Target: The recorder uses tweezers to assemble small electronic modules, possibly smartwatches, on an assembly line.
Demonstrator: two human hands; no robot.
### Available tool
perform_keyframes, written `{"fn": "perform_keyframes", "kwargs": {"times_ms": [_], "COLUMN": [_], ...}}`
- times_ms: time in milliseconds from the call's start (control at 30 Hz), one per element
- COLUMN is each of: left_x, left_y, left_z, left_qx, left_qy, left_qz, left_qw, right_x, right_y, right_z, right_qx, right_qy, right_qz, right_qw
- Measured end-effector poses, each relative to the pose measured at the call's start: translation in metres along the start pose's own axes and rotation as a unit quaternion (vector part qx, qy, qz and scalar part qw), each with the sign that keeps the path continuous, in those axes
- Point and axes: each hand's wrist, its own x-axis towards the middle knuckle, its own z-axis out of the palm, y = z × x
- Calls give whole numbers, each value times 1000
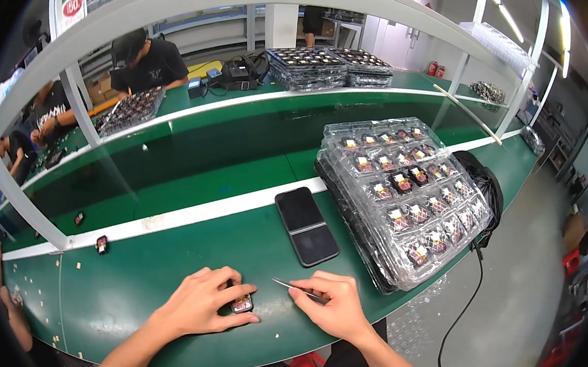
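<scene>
My left hand (205, 300) rests on the green bench with thumb and fingers around a small black part (242, 304) with a reddish and pale face. The fingers cover the part's left side. To the right, my right hand (334, 303) pinches metal tweezers (301, 290). Their thin tip points left toward the small part and stays apart from it. A folding phone (307, 227), laid open with dark panels up, lies beyond my hands.
Stacked clear plastic trays (404, 196) full of similar parts stand at the right, beside a black bag (479, 177) and a cable (462, 322). Another part (102, 245) lies at the left. A white rail (194, 213) crosses behind; co-workers (146, 61) sit beyond it.
</scene>
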Motion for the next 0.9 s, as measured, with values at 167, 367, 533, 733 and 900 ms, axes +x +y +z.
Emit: {"fn": "perform_keyframes", "kwargs": {"times_ms": [167, 367, 533, 733, 900], "left_x": [-23, -35, -28, -23, -26], "left_y": [-15, -38, -24, -12, -13], "left_z": [-8, -5, 5, 13, 17], "left_qx": [-80, -203, -195, -172, -197], "left_qy": [-18, -57, -26, -9, -4], "left_qz": [-10, 9, -25, -22, -41], "left_qw": [997, 978, 980, 985, 979], "right_x": [0, -4, -1, 13, 11], "right_y": [1, -3, 3, -8, -5], "right_z": [5, 8, 6, 4, 18], "right_qx": [-17, -33, 8, 154, 31], "right_qy": [-2, 8, -23, -89, -128], "right_qz": [-9, 27, 58, 81, -11], "right_qw": [1000, 999, 998, 981, 991]}}
